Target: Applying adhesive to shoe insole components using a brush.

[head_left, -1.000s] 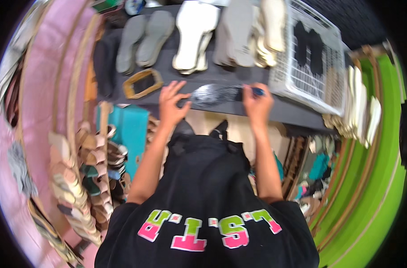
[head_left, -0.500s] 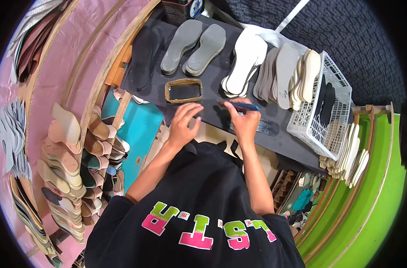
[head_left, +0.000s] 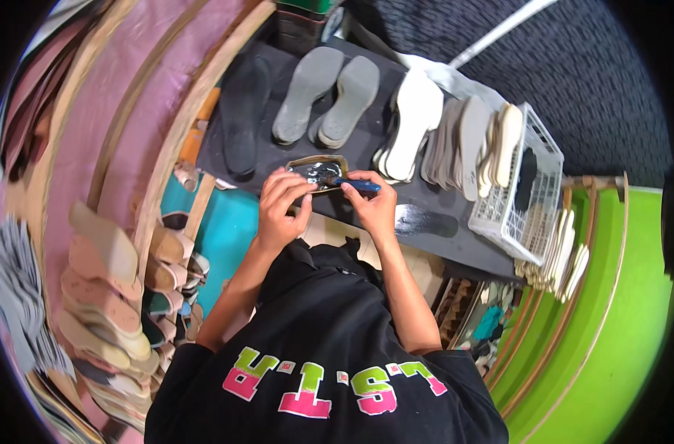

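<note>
My right hand (head_left: 375, 209) grips a brush (head_left: 361, 184) by its blue handle. Its bristle end reaches into a small tan-rimmed tray (head_left: 317, 158) with a dark, glossy liquid inside. At the tray's near-left side, my left hand (head_left: 280, 211) has its fingers stretched out, the tips at or over the rim; whether they touch it I cannot tell. A shiny black insole-shaped piece or patch (head_left: 426, 220) lies on the dark tabletop, right of my right hand.
Beyond the tray lie grey insoles (head_left: 347, 103) and a black one (head_left: 244, 115). White insoles (head_left: 417, 103), grey-brown stacks (head_left: 470, 148) and cream ones (head_left: 506, 144) stand before a white plastic crate (head_left: 492, 214). Shelves of insoles (head_left: 104, 281) line the left.
My right hand has carried the brush left, from the open tabletop into the tray. My left hand has come up to the tray's rim. The whole view has shifted slightly.
</note>
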### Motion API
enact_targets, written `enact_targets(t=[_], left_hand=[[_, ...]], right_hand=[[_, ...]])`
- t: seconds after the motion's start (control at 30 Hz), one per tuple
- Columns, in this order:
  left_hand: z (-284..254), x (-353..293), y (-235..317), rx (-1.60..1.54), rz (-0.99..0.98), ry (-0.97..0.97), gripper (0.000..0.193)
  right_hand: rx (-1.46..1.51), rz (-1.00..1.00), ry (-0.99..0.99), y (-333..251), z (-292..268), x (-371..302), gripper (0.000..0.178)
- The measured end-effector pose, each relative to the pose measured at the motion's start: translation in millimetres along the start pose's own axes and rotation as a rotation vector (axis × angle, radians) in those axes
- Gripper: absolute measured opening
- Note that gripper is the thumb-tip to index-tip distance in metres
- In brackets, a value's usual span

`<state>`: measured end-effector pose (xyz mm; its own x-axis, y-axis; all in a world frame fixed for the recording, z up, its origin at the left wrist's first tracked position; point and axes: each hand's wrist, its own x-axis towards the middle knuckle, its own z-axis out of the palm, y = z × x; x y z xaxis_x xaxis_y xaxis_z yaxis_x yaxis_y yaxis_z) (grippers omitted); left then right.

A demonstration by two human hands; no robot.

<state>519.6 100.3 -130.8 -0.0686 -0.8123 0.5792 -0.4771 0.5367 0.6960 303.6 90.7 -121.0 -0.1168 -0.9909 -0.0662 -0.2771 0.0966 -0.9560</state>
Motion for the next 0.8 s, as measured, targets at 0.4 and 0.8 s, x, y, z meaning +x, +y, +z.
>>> enact_targets(t=[0.4,0.8], left_hand=[[58,-17,59,-0.361,-0.323,-0.778,0.032],[155,-40,79,-0.206,-0.858,-0.463,0.057]], right_hand=[[-0.139,-0.125,0.08,18,-85,-33,0.049],[-0.701,-0.19,-0.224,93,-239,-46,0.077]])
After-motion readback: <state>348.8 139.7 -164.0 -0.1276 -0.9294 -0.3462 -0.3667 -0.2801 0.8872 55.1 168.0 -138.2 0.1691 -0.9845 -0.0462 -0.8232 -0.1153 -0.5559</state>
